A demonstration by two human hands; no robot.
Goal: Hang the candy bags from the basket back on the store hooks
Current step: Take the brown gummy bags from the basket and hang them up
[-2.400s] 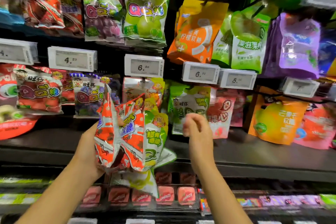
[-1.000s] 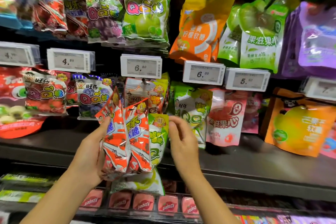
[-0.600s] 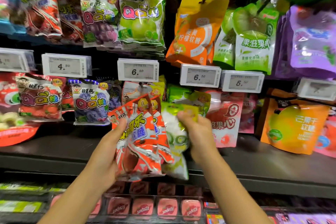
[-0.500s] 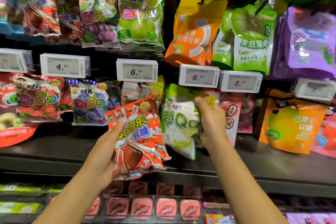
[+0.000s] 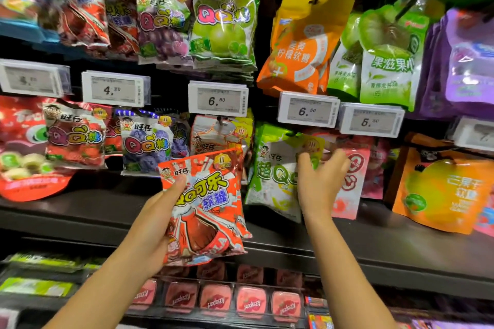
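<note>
My left hand (image 5: 149,230) grips a small stack of red cola candy bags (image 5: 208,208) by their left edge, held up in front of the lower hook row. A green-and-white candy bag (image 5: 272,173) hangs just right of them, its top up under a 6.50 price tag (image 5: 307,113). My right hand (image 5: 320,184) lies against that bag's upper right part, thumb spread from relaxed fingers, palm toward the shelf. Behind the red bags an orange-and-white bag hangs on a hook (image 5: 220,121). No basket is in view.
Rows of hanging candy bags fill the display: a green apple bag (image 5: 224,21), orange pouches (image 5: 302,48), a pink bag (image 5: 352,181). A dark shelf ledge (image 5: 401,251) runs below the bags. Pink tins (image 5: 216,300) sit in a tray underneath.
My right hand pulled the green-and-white bag out of the stack in my left hand and carried it up and right to the hook. Its grip has since loosened. The left hand keeps the red bags.
</note>
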